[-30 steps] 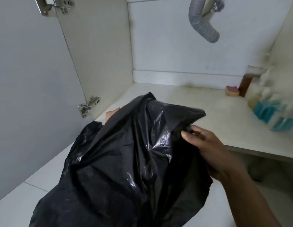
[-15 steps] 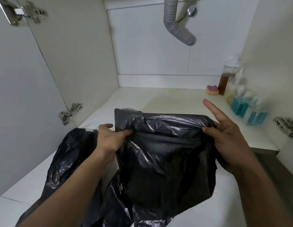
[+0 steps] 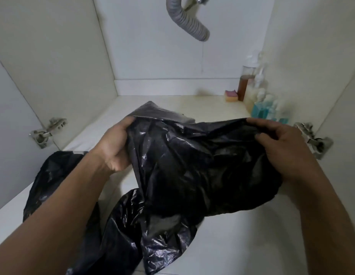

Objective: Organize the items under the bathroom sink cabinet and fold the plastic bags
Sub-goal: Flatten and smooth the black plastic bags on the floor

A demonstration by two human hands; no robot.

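Under-sink cabinet (image 3: pixel 53 56), white panels, pale shelf (image 3: pixel 208 104) inside, white floor (image 3: pixel 252 245) in front. Far left: metal hinge (image 3: pixel 47 132) on the side wall. Below it, black plastic (image 3: pixel 51 175) lies crumpled on the floor under the left arm (image 3: pixel 63 205); cannot tell if it is a second bag or part of the held one. Next, left hand (image 3: pixel 115 143): clamped on the left top edge of the bag (image 3: pixel 192 165). The bag is black, glossy and wrinkled, held up between both hands in front of the shelf edge. Its top edge is stretched roughly level and its lower part hangs down to the floor at bottom centre. Top centre: grey ribbed hose (image 3: pixel 188 22) comes down from above and bends right. Back right corner of the shelf: pink-yellow sponge (image 3: pixel 231 95), just beside it a bottle (image 3: pixel 245 84) with brown liquid, then pale pump bottles (image 3: pixel 256 90) and blue bottles (image 3: pixel 260 112) along the right wall, blurred. Then right hand (image 3: pixel 282 147): grips the right top edge of the bag, fingers (image 3: pixel 260 124) curled over it. Far right: second hinge (image 3: pixel 315 139).
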